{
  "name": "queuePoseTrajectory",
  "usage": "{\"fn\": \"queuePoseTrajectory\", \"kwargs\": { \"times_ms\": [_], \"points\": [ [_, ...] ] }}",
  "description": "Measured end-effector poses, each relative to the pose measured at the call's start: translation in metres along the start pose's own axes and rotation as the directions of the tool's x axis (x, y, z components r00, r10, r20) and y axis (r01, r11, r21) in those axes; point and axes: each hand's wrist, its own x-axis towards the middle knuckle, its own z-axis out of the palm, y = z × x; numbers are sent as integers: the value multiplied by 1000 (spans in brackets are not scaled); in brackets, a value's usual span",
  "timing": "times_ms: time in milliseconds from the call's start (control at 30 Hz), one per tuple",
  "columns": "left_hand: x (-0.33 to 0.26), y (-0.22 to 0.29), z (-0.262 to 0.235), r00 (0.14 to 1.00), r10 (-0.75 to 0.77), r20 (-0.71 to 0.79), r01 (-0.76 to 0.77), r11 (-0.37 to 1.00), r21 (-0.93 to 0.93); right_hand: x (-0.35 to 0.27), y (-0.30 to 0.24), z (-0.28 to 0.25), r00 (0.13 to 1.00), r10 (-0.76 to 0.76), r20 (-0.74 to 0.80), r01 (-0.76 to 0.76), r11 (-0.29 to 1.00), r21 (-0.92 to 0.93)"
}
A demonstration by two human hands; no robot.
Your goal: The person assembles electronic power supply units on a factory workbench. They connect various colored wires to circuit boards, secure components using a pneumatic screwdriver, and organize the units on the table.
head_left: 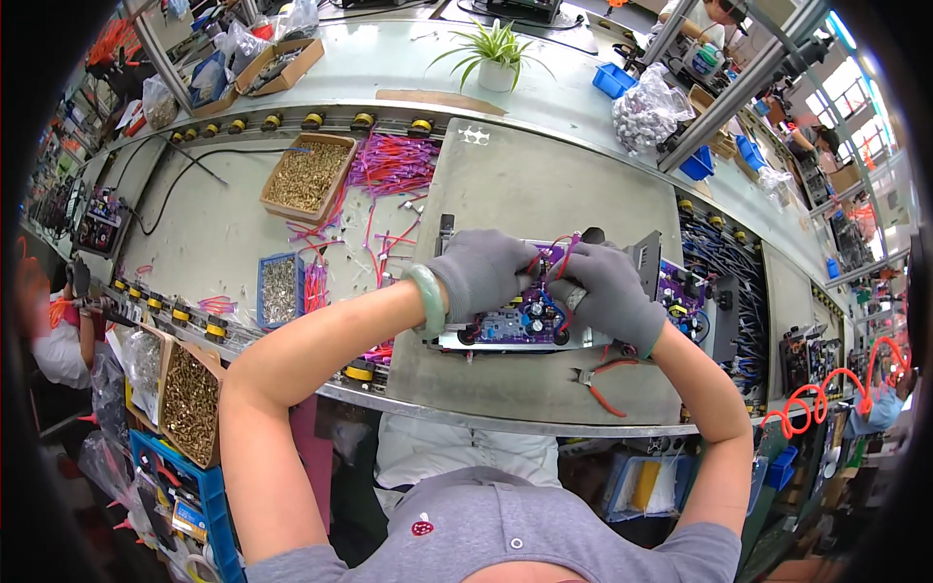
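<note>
Grey knit gloves are covering both hands in the head view. The left hand [483, 272] is pressing on the purple circuit board [515, 319], which is sitting in a metal tray on the grey work pallet [505, 185], fingers curled around a red wire [562, 255]. The right hand [607, 291] is pinching the same wire from the other side. Several parts are already standing on the board, so wiring seems partly done; red-handled cutters [603, 381] are lying unused nearby, and loose pink wires [389, 160] are waiting beside a box of brass parts [306, 177].

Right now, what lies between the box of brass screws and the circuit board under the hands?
In the head view, between the screw box and the circuit board: loose pink and purple wires on the bench.
</note>
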Motion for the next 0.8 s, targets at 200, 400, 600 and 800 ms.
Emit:
{"fn": "queuePoseTrajectory", "kwargs": {
  "times_ms": [200,400,600,800],
  "points": [
    [-2,0,-1,1000,29,-7,-29,999,-20,0,-7,5,997,58,-49,-58,998,-3],
    [-2,2,-6,997,19,68,-19,1000,-3,2,2,1,994,-100,52,100,995,7],
    [3,2,-3,991,32,128,-42,996,82,9,4,-16,946,-247,208,294,925,-241],
    [7,1,5,986,106,125,-122,983,133,6,0,-6,934,-258,249,343,842,-417]
  ]
}}
